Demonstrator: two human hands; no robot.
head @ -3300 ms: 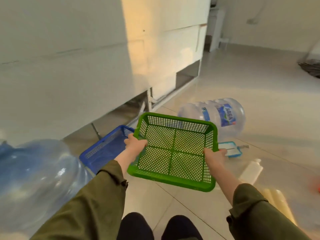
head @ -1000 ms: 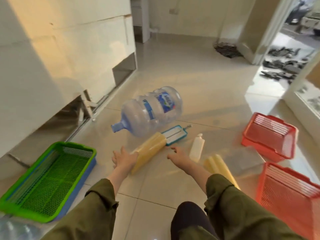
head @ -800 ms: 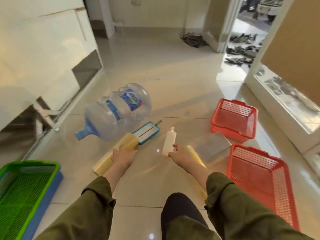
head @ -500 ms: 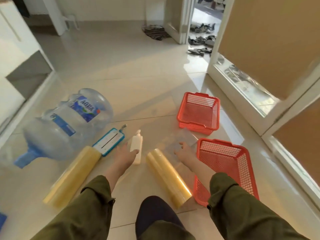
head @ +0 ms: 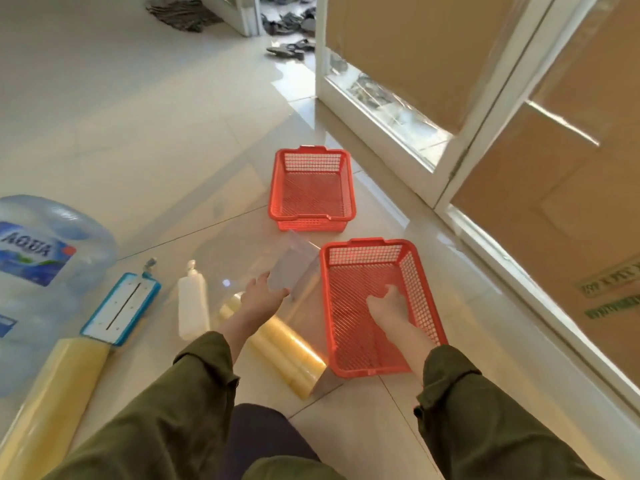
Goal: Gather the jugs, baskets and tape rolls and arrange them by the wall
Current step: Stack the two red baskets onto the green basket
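While the right hand [head: 391, 308] reaches into the near basket [head: 349, 327], its fingers bent down toward the red mesh, I cannot tell whether it grips anything or only rests there. The left hand [head: 263, 299] is apart from it, just outside that basket's left wall, with fingers straight at the edge of a clear sheet [head: 294, 268] (touching it or just short of it, the blur hides which). A far basket [head: 313, 188], also red, sits on the floor [head: 173, 133] beyond both hands, near the first but not touching it. Under the left forearm lies a tape roll [head: 287, 348], close beside the near basket. A second roll [head: 55, 393] lies well to the left of the hands, below a jug [head: 45, 271] on its side. A bottle [head: 192, 303] and a blue tool [head: 121, 308] lie between the jug and the left hand.

The step in hand looks like picking up the red baskets. None of the things in view stands by a wall yet, so much of the gathering remains. The next move probably calls for a hand on each side wall of the near basket. A level lift would clear the sheet and roll beside it. It could perhaps be nested into the far basket so both travel together.
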